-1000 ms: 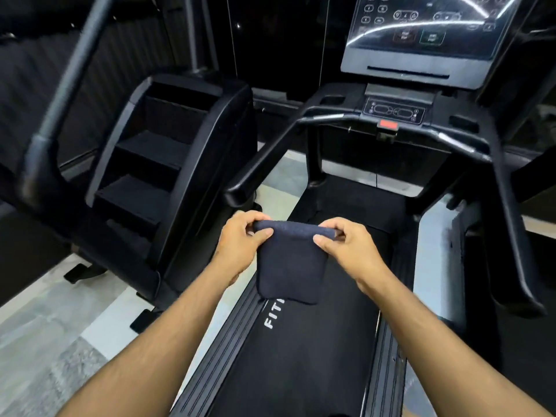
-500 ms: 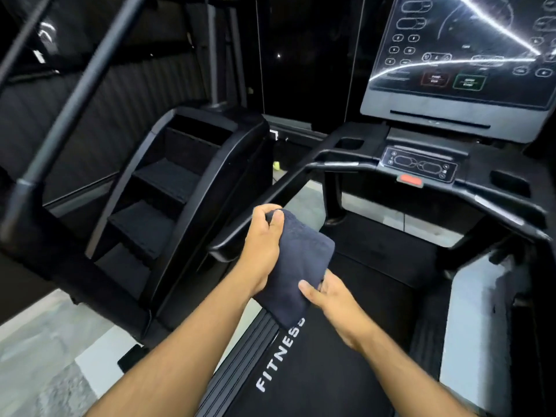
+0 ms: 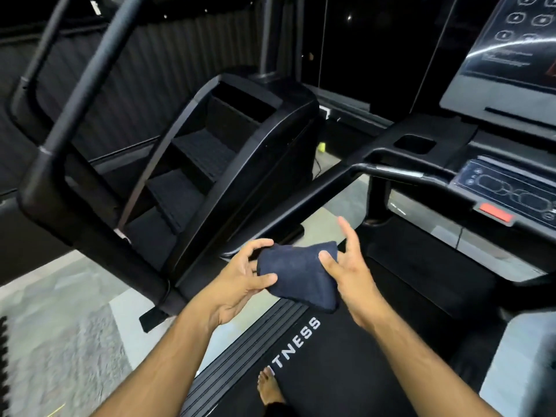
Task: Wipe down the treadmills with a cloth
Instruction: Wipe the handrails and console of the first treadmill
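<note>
A folded dark blue cloth is held between both hands above the black treadmill belt. My left hand grips its left edge, thumb on top and fingers curled around it. My right hand pinches the right edge with the thumb on top, while its index finger sticks up straight. The treadmill's left handrail runs diagonally just beyond the hands. Its console and control strip with a red stop tab sit at upper right.
A black stair-climber machine stands to the left, with its thick handrail close at the far left. A bare foot rests on the belt near the FITNESS lettering. Grey tiled floor lies at lower left.
The view has swung left and closer to the handrail. The cloth, earlier hanging from my left hand, is now folded smaller and held flat between both hands; my right hand moved to its right edge.
</note>
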